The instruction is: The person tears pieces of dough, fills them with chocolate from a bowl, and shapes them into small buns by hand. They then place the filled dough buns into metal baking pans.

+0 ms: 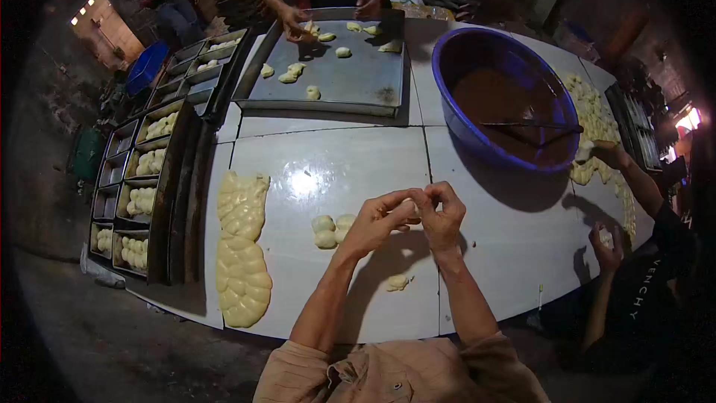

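Observation:
My left hand (377,218) and my right hand (441,213) meet above the white table (335,164), pinching a small piece of pale dough (411,206) between their fingertips. Just left of my left hand lie a few small dough balls (330,230). Another small dough piece (397,281) lies on the table below my hands. A long row of joined dough lumps (241,246) runs along the table's left edge.
A big blue basin (447,104) of brown filling with a utensil stands at the far right. A metal tray (335,75) with shaped dough lies at the back, where another person's hands work. Loaf tins with dough (142,201) stand left. A third person works at right.

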Demonstrator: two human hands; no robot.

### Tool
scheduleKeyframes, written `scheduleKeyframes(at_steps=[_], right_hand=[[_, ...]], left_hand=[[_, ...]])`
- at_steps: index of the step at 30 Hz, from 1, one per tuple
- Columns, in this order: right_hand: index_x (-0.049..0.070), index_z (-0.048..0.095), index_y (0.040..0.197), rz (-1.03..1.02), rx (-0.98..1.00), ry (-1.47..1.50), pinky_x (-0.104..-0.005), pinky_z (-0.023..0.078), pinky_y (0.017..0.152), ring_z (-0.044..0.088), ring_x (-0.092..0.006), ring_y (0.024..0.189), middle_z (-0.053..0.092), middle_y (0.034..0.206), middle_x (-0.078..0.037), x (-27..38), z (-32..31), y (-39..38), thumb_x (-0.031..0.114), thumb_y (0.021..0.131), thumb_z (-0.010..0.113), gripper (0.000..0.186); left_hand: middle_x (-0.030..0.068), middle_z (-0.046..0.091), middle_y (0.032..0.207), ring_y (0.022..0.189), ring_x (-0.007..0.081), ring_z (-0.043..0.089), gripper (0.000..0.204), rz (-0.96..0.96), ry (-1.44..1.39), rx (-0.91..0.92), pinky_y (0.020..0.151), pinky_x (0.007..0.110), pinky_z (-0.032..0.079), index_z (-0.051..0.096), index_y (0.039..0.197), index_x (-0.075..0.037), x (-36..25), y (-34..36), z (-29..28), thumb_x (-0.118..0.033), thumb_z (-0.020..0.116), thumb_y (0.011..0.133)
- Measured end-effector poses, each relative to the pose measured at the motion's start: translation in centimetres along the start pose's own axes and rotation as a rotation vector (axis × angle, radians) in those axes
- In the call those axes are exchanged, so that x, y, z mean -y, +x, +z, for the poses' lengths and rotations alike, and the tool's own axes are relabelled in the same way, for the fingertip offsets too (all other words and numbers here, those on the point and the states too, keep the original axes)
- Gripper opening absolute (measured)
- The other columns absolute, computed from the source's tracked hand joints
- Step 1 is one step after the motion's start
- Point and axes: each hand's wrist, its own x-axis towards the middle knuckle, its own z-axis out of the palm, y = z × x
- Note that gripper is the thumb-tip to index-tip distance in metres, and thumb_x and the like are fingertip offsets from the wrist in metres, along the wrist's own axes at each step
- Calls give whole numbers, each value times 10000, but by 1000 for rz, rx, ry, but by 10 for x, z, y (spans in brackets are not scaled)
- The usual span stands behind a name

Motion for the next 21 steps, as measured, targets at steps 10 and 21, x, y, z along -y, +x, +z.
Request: scheduleKeyframes(at_steps=[10, 21], right_hand=[[3, 657, 1139, -108, 380, 62, -324, 569, 724, 689, -214, 871, 681, 1069, -110, 12, -23, -22, 139, 930, 700, 253], [59, 697, 1057, 205, 563, -208, -348, 524, 726, 653, -257, 804, 673, 1063, -95, -2, 22, -44, 186, 948, 647, 174]], left_hand=[[78, 729, 1008, 903, 103, 650, 440, 1, 459, -219, 742, 254, 534, 616, 1326, -40, -5, -18, -19, -354, 598, 1018], [127, 618, 1275, 1207, 312, 569, 572, 195, 1394, 80, 1104, 524, 339, 588, 1281, -104, 8, -35, -77, -216, 810, 765]])
